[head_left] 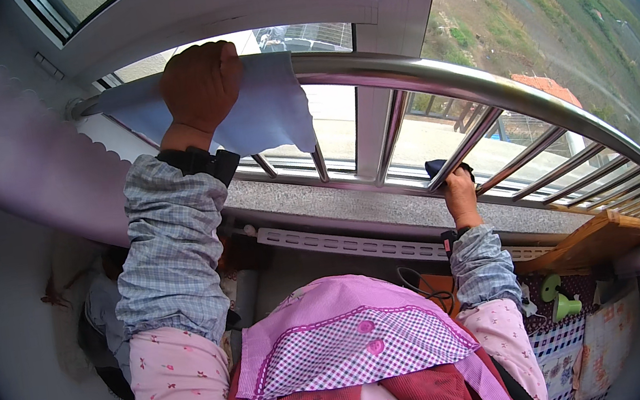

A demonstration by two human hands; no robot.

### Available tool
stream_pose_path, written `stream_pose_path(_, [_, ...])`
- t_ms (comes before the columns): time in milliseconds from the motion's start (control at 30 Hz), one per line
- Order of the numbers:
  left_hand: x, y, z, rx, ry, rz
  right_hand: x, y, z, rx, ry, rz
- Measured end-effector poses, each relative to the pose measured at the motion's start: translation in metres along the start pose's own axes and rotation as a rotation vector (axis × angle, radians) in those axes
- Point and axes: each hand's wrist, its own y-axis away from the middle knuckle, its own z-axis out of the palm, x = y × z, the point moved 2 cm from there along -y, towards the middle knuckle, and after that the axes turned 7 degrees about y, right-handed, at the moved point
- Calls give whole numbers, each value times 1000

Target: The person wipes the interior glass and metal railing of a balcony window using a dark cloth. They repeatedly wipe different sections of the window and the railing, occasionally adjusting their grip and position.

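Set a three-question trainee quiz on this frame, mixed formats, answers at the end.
1. True or false: the blue cloth hangs over the top metal rail.
2. Which hand is on that cloth?
A) left
B) right
C) both
3. What part of the railing is the right hand at?

Key:
1. True.
2. A; the left hand is closed over it.
3. A metal bar below the rail; the dark item there is too small to identify.

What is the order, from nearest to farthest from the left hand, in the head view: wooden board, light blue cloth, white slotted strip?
1. Light blue cloth: touching the left hand, on the rail.
2. White slotted strip: lower, under the sill.
3. Wooden board: far right side.
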Motion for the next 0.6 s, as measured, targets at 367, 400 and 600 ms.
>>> stream_pose_path(367, [-50, 9, -29, -292, 93, -313, 13, 53, -81, 184, -426, 206])
stream_pose_path(400, [-48, 10, -37, -144, 56, -186, 16, 56, -86, 193, -445, 254])
stream_pose_path(600, [35, 57, -60, 272, 254, -138, -8, 57, -141, 199, -516, 189])
